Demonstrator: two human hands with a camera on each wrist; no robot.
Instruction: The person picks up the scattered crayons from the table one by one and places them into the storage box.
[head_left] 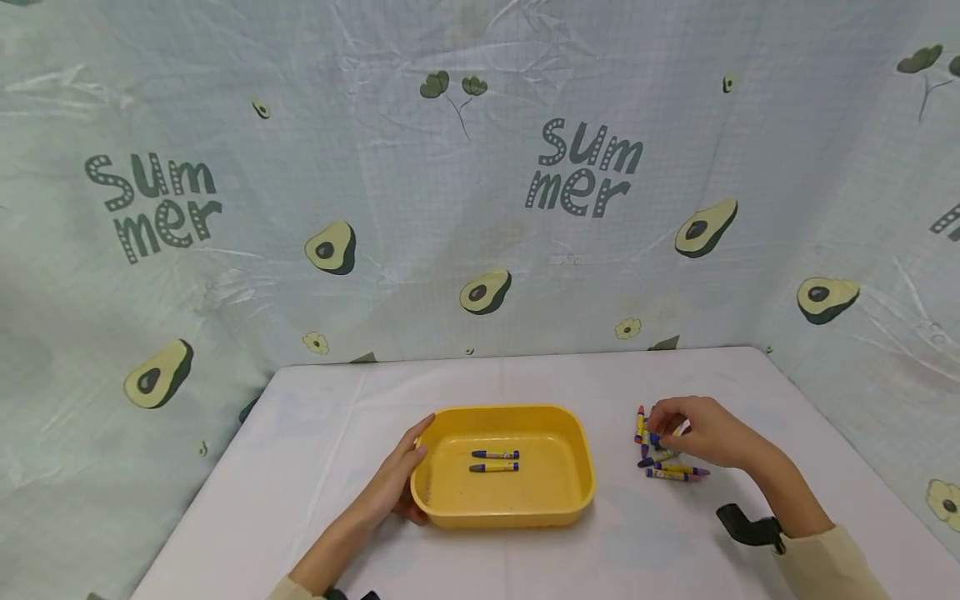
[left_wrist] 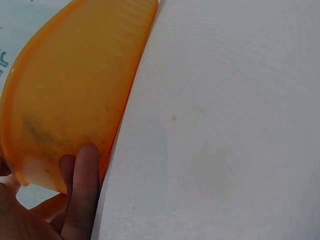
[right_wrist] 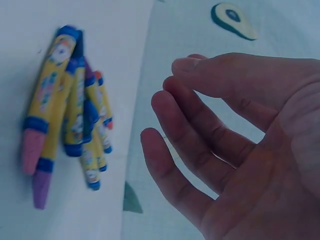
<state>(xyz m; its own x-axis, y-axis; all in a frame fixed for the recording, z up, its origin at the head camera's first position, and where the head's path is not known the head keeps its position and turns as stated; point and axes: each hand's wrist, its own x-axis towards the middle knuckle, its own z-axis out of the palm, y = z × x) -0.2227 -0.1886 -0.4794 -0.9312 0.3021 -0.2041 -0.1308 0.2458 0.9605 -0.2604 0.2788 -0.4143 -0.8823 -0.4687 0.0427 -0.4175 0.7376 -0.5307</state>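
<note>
Crayons (head_left: 663, 454) lie in a loose pile on the table (head_left: 315, 433) toward its right edge, and your right hand (head_left: 701, 433) hovers over them. Its fingers (right_wrist: 185, 145) are relaxed and gently bent, grasping nothing; the wrist view shows the palm empty and the pile just beside the fingertips. Your left hand (head_left: 397, 483) holds the tray (head_left: 573, 492) at its left end, thumb over the rim and fingers (left_wrist: 82, 190) pressed against the outer wall. The tray sits near the middle of the table, close to the front edge. Two crayons (head_left: 495, 461) rest side by side on its floor, well apart from the pile.
</note>
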